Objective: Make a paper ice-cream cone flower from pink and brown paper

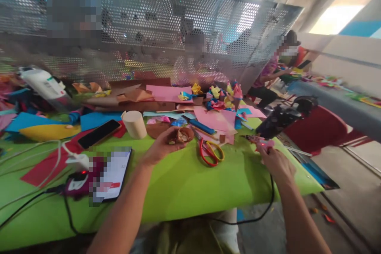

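Near the middle of the green table, my left hand is closed around a small brown paper cone; its hollow end faces up and pale material shows inside. On the right, my right hand grips a pink hot glue gun, whose dark nozzle points left. A red light glows on its body, and a black cord hangs from it over the table's front edge. Between my hands lie scissors with one red and one yellow handle loop. A blue glue-gun-sized pen-like tool rests just behind them.
Left are a phone, a lit phone, a power strip with cables, and a cream cylinder. Coloured paper and paper flowers lie before a perforated metal screen. A person sits at another table.
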The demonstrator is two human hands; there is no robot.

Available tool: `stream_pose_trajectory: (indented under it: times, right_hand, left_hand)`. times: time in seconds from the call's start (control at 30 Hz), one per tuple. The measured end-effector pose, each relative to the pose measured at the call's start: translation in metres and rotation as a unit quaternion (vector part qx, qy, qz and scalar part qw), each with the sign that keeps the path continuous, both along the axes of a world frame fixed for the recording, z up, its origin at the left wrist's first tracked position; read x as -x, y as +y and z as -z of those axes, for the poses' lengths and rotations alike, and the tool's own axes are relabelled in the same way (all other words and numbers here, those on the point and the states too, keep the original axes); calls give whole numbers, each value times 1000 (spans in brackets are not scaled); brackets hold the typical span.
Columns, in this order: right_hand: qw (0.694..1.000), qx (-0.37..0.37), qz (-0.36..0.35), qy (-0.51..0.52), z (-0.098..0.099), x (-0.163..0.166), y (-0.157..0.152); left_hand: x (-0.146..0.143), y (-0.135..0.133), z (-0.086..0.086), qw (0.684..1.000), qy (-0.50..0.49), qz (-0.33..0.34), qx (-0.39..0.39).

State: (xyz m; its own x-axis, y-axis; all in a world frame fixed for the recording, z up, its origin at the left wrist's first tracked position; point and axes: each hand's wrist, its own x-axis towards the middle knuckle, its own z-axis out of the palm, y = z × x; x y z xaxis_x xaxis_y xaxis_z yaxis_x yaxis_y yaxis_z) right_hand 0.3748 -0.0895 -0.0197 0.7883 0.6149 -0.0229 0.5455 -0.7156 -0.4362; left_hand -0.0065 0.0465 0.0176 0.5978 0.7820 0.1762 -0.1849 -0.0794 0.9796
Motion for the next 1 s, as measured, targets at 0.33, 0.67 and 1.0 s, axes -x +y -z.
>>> stream_pose_trajectory:
  times: [0.33, 0.67, 1.0]
  right_hand:
    - [976, 161, -21, -146, -21, 17, -12]
    - [908, -195, -360, -93, -53, 100, 21]
    - [883, -51, -466, 28, -18, 190, 143]
  left_hand:
    - [1, 4, 4, 996, -34, -86, 2]
    - [5, 14, 7, 974, 22, -225, 8]
    - [4, 24, 18, 954, 33, -292, 63]
